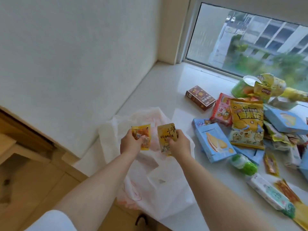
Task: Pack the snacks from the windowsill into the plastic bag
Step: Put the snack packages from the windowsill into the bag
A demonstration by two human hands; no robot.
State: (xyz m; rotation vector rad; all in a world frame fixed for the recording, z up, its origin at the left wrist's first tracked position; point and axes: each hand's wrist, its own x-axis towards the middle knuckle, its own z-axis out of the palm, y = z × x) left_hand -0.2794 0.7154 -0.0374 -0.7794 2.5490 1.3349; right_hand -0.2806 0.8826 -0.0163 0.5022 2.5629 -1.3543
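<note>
i see the plastic bag (150, 172) at lower centre of the frame: thin, translucent white with faint pink print, crumpled and lying flat on the windowsill (160, 90), its near end hanging over the sill edge. both hands hover above it at frame centre.

left hand (130, 144): fingers curled round the lower half of one orange packet (141, 136), thumb across its front; packet upright, printed face toward me. right hand (179, 145): fingers and thumb pinch the right edge of one tan packet (165, 139) with dark script and a yellow picture; it also stands upright. the two packets sit side by side, a narrow gap between them, not touching. neither is in the bag; i cannot tell whether the bag mouth is open.

snack pile, right half of the frame, on the sill:
- brown box (200, 97), 1, apart from the rest, toward the window (250, 39).
- pink box (220, 110), 1, partly under the yellow bag.
- big yellow bag (246, 122), 1, lying on top of the pile.
- blue boxes, 2 plain: one near (213, 142), one at the right edge (283, 120); a third blue edge shows below, partly hidden.
- green tub (241, 87), 1, upper right by the glass.
- green-white pouch (242, 164), 1.
- white wipes pack (270, 194), 1, lower right.
- small sachets at the far right: too jumbled to count.
</note>
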